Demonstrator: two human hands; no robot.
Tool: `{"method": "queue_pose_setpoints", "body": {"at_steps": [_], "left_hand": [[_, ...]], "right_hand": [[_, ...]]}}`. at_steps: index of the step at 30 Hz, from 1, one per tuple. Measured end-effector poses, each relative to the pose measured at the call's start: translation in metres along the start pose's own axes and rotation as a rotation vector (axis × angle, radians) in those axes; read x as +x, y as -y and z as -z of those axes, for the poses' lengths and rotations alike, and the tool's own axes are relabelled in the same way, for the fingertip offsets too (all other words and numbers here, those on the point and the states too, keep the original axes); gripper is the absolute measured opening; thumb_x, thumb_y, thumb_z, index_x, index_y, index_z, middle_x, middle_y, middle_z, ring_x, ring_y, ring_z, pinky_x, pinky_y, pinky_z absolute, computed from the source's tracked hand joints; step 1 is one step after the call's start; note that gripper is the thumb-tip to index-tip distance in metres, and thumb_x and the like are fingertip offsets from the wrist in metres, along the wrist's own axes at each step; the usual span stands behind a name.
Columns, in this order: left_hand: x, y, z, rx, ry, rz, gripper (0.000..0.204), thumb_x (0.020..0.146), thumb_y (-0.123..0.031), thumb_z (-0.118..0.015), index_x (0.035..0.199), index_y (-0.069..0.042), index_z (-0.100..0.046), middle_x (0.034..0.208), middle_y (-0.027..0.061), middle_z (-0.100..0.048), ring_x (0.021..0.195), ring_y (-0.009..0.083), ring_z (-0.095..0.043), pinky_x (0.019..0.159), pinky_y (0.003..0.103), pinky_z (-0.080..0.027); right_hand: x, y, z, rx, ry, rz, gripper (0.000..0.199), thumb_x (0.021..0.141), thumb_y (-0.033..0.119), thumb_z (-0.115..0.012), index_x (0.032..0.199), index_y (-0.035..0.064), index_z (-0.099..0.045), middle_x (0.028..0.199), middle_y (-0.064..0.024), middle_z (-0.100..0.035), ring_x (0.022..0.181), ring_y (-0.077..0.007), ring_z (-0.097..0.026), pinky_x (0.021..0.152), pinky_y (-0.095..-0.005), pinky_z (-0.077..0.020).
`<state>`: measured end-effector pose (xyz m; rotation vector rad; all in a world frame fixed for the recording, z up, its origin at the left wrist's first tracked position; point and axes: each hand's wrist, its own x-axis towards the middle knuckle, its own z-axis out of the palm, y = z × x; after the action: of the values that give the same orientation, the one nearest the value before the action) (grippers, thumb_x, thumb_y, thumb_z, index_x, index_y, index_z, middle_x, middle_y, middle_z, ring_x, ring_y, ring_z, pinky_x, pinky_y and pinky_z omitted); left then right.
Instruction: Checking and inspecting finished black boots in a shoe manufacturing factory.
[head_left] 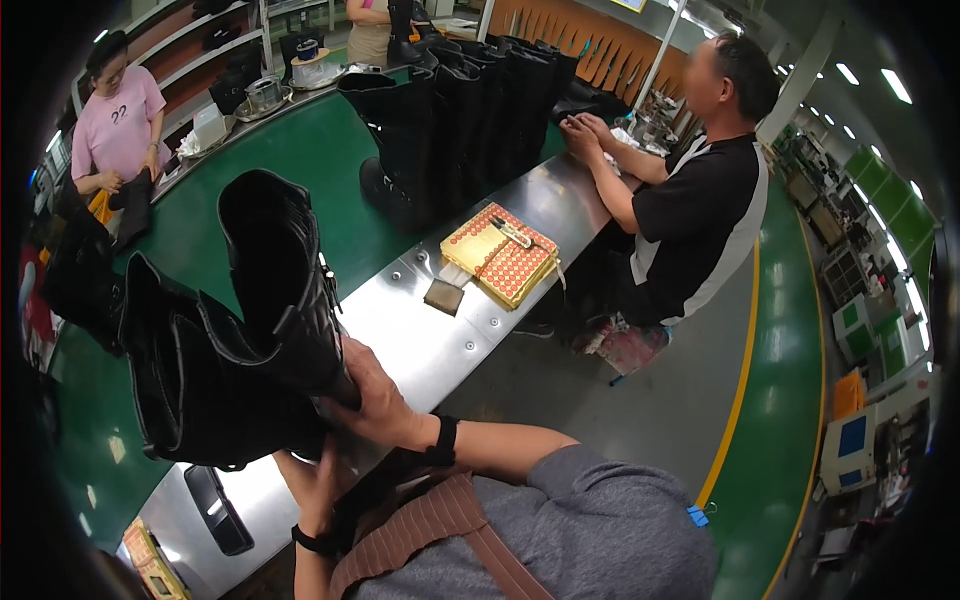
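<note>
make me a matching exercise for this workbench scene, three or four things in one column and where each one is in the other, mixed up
Things
1. tall black leather boot
2. yellow flat box with red dots
3. small brown brush
4. row of upright black boots

Places
A. on the green belt, far end
B. on the steel ledge, just nearer than the yellow box
C. held in the right hand and left hand
D. on the steel ledge, before the seated person

Pairs: 1-C, 2-D, 3-B, 4-A
</note>
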<state>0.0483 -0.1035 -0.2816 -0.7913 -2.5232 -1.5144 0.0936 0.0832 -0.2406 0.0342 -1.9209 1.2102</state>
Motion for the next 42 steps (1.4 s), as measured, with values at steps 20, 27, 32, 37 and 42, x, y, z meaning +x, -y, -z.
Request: {"method": "queue_pose_setpoints", "body": {"at_steps": [20,27,32,37,42], "left_hand": [[0.007,0.004,0.021,-0.508,-0.169,0.195,0.041,0.083,-0.004,-0.074,0.119,0.002,-0.056,0.111,0.0077,-0.063,0.100,0.0160,-0.060,0.091,0.028,-0.047],[0.016,0.001,0.037,-0.342,0.041,0.242,0.055,0.078,-0.006,-0.078,0.126,0.004,-0.052,0.122,0.0135,-0.061,0.109,0.0206,-0.058,0.096,0.033,-0.045],[0.011,-0.005,0.079,-0.510,-0.521,-0.393,0.084,0.081,-0.010,-0.059,0.151,0.002,-0.014,0.153,0.0175,-0.026,0.142,0.0270,-0.026,0.117,0.040,-0.019],[0.059,-0.154,0.152,0.171,-0.586,-0.577,0.057,0.084,-0.019,-0.059,0.132,0.010,-0.046,0.132,0.0225,-0.054,0.127,0.0354,-0.047,0.110,0.044,-0.031],[0.069,-0.221,0.157,0.794,-0.289,-0.337,0.039,0.072,-0.017,-0.081,0.105,-0.001,-0.070,0.078,0.0066,-0.059,0.085,0.0254,-0.052,0.100,0.047,-0.039]], "right_hand": [[0.017,-0.044,0.077,0.071,-0.227,-0.262,0.017,0.087,0.008,-0.071,0.100,-0.0030,-0.068,0.088,-0.0047,-0.071,0.077,-0.0114,-0.063,0.071,-0.0271,-0.0499],[0.012,-0.064,0.092,-0.169,-0.138,-0.219,0.043,0.082,0.008,-0.077,0.117,-0.0053,-0.056,0.108,-0.0097,-0.065,0.096,-0.0152,-0.059,0.088,-0.0291,-0.0453],[0.002,-0.033,0.095,-0.192,-0.400,0.359,0.051,0.081,0.021,-0.070,0.120,-0.0019,-0.046,0.116,-0.0137,-0.051,0.104,-0.0247,-0.048,0.096,-0.0384,-0.0372],[0.027,0.022,0.040,0.036,0.261,0.128,0.038,0.084,0.023,-0.066,0.113,-0.0004,-0.058,0.104,-0.0138,-0.058,0.094,-0.0272,-0.055,0.087,-0.0372,-0.0429],[0.075,0.038,-0.036,0.585,0.442,-0.172,0.057,0.102,0.040,-0.042,0.147,0.0062,-0.033,0.137,-0.0137,-0.047,0.127,-0.0226,-0.045,0.109,-0.0387,-0.0292]]}}
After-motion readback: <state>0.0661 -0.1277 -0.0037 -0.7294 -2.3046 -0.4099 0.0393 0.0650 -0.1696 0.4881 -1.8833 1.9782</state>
